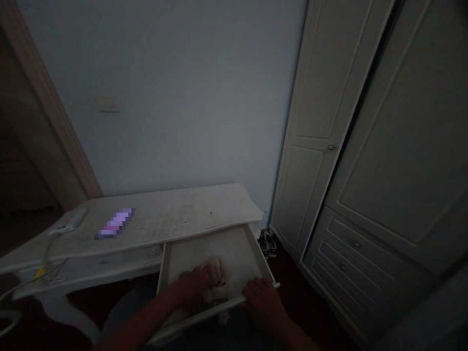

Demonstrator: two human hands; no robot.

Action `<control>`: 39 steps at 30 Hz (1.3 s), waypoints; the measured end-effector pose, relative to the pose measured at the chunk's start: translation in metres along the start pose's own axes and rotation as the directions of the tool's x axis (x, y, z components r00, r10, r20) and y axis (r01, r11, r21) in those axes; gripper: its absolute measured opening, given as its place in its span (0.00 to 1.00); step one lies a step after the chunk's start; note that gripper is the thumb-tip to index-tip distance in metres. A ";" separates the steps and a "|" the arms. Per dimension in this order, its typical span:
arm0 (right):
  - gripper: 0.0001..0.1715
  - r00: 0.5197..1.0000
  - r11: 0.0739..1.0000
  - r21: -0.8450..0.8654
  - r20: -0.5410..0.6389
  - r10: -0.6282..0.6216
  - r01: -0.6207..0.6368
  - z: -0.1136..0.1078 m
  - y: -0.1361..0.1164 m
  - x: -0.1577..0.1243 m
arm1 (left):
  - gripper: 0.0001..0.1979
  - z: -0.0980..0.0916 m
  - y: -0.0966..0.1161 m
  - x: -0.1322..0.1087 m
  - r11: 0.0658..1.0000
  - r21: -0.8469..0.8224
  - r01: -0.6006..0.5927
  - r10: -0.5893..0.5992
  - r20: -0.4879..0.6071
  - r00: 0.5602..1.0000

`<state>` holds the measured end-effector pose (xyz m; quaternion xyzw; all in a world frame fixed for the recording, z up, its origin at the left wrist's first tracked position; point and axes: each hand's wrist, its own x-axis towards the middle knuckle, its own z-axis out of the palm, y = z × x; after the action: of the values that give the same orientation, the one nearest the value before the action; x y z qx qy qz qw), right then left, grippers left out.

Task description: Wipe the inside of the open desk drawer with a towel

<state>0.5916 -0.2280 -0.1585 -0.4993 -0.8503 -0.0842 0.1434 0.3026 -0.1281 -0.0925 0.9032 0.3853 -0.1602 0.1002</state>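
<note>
A pulled-out white drawer [234,246] juts from the front of the white table [190,204]. Inside it, my left hand [195,283] is closed on a bunched, pale beige cloth [218,291], pressing it toward the drawer's bottom near the front panel. The cloth is slightly blurred, and some fingertips are hidden in it. At the front right corner, my right hand [259,291] has its fingers curled over the drawer's top edge and grips it.
On the tabletop lie a phone [116,223] with a blurred purple screen and a white power strip [71,220] with a cable at the left. A grey-white wardrobe [310,161] stands to the right. Dark shoes [268,244] rest on the red floor between table and wardrobe.
</note>
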 end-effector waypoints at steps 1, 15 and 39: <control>0.16 1.000 1.000 -0.007 0.002 -0.003 0.003 0.000 0.000 0.000 | 0.42 0.005 -0.005 -0.009 0.998 0.029 0.051 -0.051 0.006 0.999; 0.17 1.000 1.000 -0.023 0.022 -0.002 0.003 -0.010 -0.002 0.002 | 0.29 -0.011 -0.052 0.017 0.846 0.166 0.507 -0.416 -0.391 0.821; 0.15 0.994 1.000 -0.001 0.106 0.010 -0.010 -0.008 -0.001 0.003 | 0.29 -0.017 -0.050 0.030 0.787 0.151 0.598 -0.493 -0.430 0.757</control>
<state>0.5912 -0.2283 -0.1502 -0.5075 -0.8541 -0.0572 0.0982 0.2894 -0.0689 -0.0906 0.7676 0.6190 -0.0633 -0.1537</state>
